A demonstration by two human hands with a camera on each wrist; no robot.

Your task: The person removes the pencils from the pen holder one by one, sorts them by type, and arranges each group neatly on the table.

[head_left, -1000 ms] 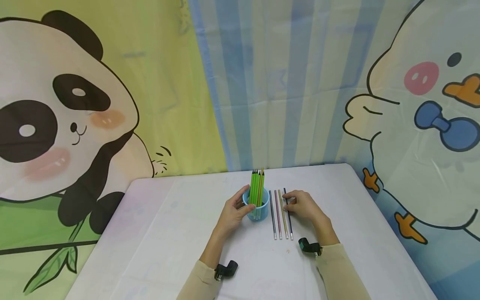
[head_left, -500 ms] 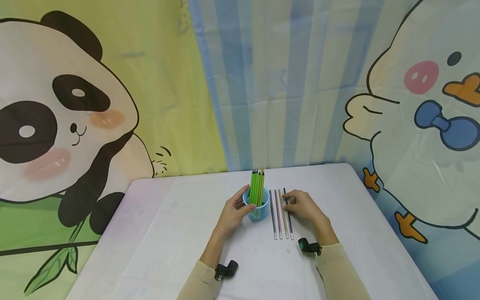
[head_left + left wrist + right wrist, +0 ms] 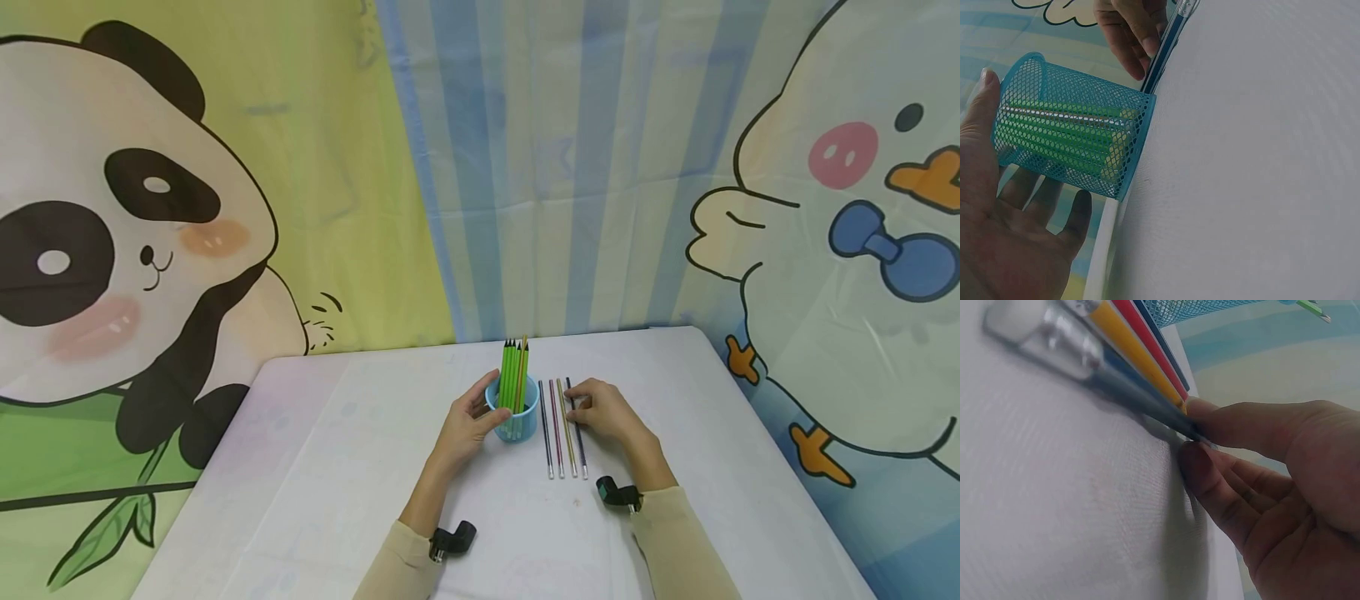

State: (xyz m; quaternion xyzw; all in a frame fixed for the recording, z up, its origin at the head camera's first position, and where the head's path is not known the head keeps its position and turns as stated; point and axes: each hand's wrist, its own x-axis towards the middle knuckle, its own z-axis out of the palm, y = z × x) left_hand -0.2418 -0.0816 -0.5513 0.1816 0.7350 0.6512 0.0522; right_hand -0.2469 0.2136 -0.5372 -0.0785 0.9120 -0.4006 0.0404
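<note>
A blue mesh pencil cup (image 3: 527, 429) stands upright on the table, holding several green pencils (image 3: 510, 375) with their dark tips up. My left hand (image 3: 463, 429) holds its left side, thumb at the front and fingers behind; in the left wrist view, the mesh cup (image 3: 1054, 87) sits between thumb and fingers. Right of the cup, a dark pencil (image 3: 547, 442), a red pencil (image 3: 557, 433) and a yellow pencil (image 3: 567, 442) lie in a row. My right hand (image 3: 603, 408) pinches the outermost dark blue pencil (image 3: 578, 442) near its far end, between thumb and fingertips.
A white cloth covers the table (image 3: 360, 500). Behind it hang printed curtains with a panda (image 3: 150, 242) and a white duck (image 3: 840, 333). Small black cameras sit on the left wrist (image 3: 452, 540) and right wrist (image 3: 618, 493).
The dark blue pencil in my right hand has shifted very slightly, its near end a little to the right. My left hand and the cup stay where they were.
</note>
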